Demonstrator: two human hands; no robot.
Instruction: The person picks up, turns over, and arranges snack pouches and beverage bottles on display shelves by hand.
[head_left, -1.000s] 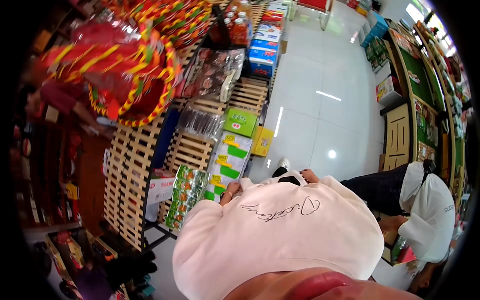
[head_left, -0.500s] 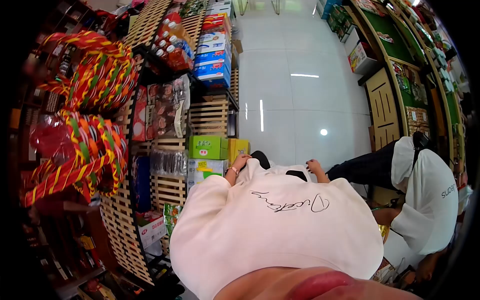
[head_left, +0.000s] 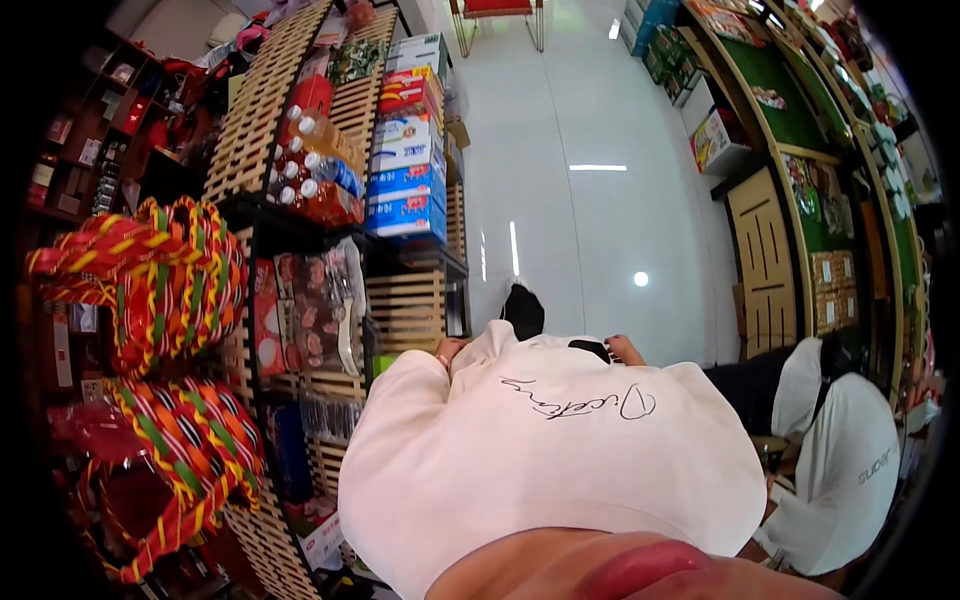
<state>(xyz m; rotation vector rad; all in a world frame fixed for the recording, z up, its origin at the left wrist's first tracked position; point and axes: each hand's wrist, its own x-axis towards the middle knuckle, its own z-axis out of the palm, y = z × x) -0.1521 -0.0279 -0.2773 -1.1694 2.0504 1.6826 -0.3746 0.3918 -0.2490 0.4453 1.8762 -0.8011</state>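
Observation:
My left hand hangs at my left side, beside the front of my white top. A band circles its wrist, and its fingers are mostly hidden by the cloth. On the other side, my right hand hangs low with loosely bent fingers a little apart; no object shows in it. A dark shoe juts out ahead on the pale tiled floor. Closest to the left hand is a slatted wooden shelf with a green box partly covered by my sleeve.
Bottles, blue cartons and packaged goods fill the left shelving. Coiled striped ropes hang farther left. Another person in white bends beside the right shelves. A red chair stands at the aisle's far end.
I have moved forward along the aisle: shelves and ropes slide down the view, and the red chair appears. A foot has stepped ahead. Both hands sit lower in view, the left more covered.

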